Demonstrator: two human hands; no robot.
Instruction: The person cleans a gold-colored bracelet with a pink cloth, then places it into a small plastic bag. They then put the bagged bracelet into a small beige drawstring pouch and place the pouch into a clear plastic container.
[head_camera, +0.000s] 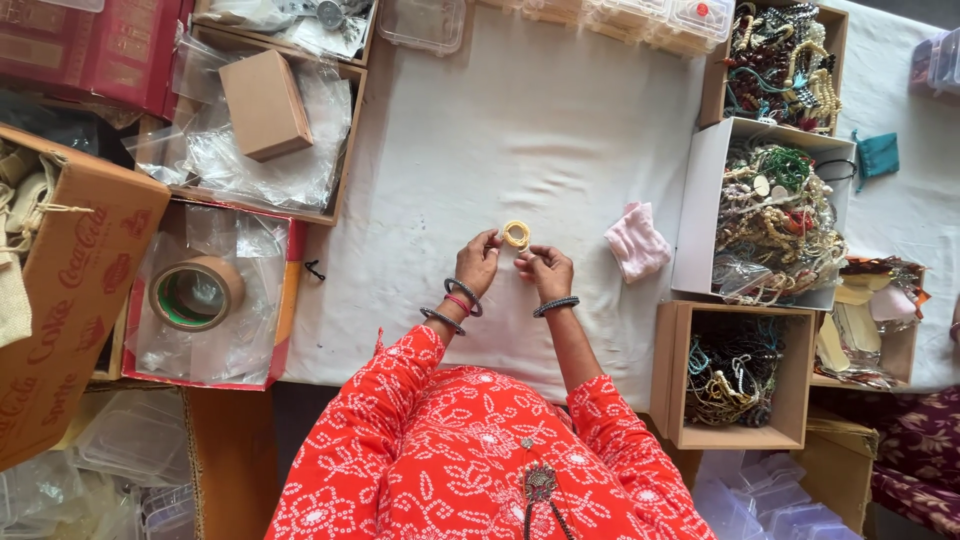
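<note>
A small yellow ring-shaped bangle (516, 234) is held up over the white cloth-covered table (520, 130). My left hand (478, 260) pinches its left side and my right hand (545, 268) pinches its lower right side. Both wrists carry dark bangles, and the sleeves are red with a white pattern. A folded pink cloth (637, 242) lies on the table just to the right of my hands.
Open boxes of bead jewellery stand at the right (775, 215) (735, 370) (785, 55). At the left are a roll of brown tape (196, 292) on plastic bags, a small brown box (264, 104) in a tray, and a large cardboard carton (70, 280).
</note>
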